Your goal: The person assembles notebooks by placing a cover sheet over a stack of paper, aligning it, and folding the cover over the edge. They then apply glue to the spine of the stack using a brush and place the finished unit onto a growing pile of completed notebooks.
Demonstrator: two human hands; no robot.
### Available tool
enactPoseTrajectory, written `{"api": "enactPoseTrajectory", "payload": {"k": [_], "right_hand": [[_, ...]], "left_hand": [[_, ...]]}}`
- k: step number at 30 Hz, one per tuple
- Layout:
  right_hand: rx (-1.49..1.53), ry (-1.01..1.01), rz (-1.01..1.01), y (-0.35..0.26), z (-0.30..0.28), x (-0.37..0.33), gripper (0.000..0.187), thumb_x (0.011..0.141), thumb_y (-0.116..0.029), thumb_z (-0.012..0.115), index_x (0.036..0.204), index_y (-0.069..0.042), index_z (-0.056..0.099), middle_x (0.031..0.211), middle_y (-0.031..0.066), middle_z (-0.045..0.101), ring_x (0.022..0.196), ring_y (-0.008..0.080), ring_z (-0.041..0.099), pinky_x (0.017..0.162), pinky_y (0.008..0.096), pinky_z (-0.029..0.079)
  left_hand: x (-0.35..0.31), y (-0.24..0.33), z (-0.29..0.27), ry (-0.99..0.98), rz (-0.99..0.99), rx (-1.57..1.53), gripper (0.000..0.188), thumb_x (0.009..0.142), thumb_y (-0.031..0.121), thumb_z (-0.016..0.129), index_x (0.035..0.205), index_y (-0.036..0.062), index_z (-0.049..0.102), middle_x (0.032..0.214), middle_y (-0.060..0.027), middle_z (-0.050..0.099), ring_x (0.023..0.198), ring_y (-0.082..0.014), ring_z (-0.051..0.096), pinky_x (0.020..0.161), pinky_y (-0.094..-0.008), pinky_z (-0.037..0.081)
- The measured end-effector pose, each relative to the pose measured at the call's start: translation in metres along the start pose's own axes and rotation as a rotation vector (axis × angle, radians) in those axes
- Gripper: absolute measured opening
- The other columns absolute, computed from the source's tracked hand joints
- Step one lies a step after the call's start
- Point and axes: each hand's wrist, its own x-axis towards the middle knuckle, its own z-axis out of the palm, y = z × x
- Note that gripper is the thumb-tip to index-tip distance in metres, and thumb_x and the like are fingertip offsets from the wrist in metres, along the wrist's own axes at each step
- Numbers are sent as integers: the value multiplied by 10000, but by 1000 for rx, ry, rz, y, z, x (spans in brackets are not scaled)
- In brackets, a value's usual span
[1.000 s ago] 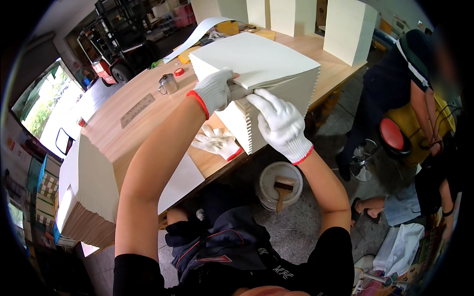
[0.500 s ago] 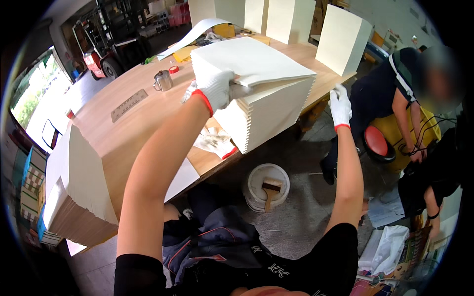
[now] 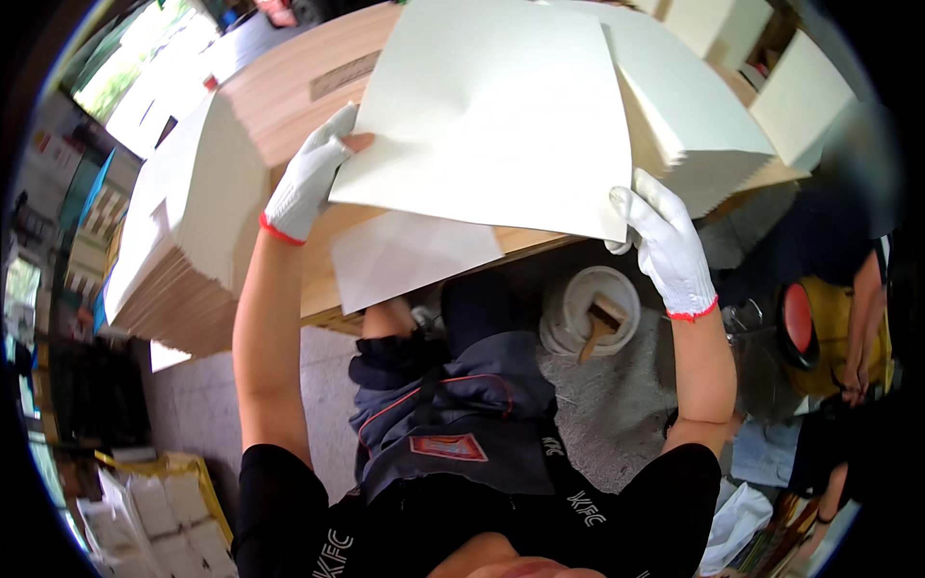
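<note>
A large sheet of white paper (image 3: 482,116), or a thin stack of it, is stretched between my two gloved hands above the table. My left hand (image 3: 313,173) grips its near left corner, thumb lying on top. At the near right corner my right hand (image 3: 665,241) pinches the edge, fingers curled around it. Both gloves are white knit with red cuffs. Behind and to the right stands a tall paper stack (image 3: 699,91) with a stepped, ridged side. Another white sheet (image 3: 414,252) lies at the table's front edge, below the one I hold.
A second tall paper stack (image 3: 207,202) stands on the table's left end. A ruler (image 3: 344,75) lies farther back on the wooden table (image 3: 279,82). On the floor sits a white bucket (image 3: 631,337) with a brush (image 3: 602,328). Another person (image 3: 819,260) is close by on the right, near a red-seated stool (image 3: 798,316).
The white paper has come off the tall stack toward me and to the left. My right hand, empty before, now grips its right corner. My view has turned left and down.
</note>
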Motion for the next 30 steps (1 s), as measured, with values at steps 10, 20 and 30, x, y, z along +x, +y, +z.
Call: {"api": "enactPoseTrajectory", "payload": {"k": [10,20,30], "right_hand": [[-506,-294,152,130,81,144,325,945,-315,596,806,-21,604,720,49,571,588,119,554,586,261,475],[-751,-164,258,152,98,142,418,889,-406,661,950,6,691,688,78,586,578,146,589,582,318,477],[-1005,-148,-37,162,94,139,412,903,-415,635,852,-6,654,661,75,596,600,182,597,639,349,455]], "left_hand": [[-48,-143,-100,217,-191,79,470,966,231,575,1360,-1,467,1165,-76,612,1019,-132,610,807,-265,504],[-100,-195,-84,396,133,1149,806,678,438,836,1314,45,533,1349,-216,522,1295,-382,449,1088,-471,351],[-107,-187,-78,328,38,1177,796,640,411,851,1264,3,570,1446,-241,439,1361,-419,363,1119,-483,310]]}}
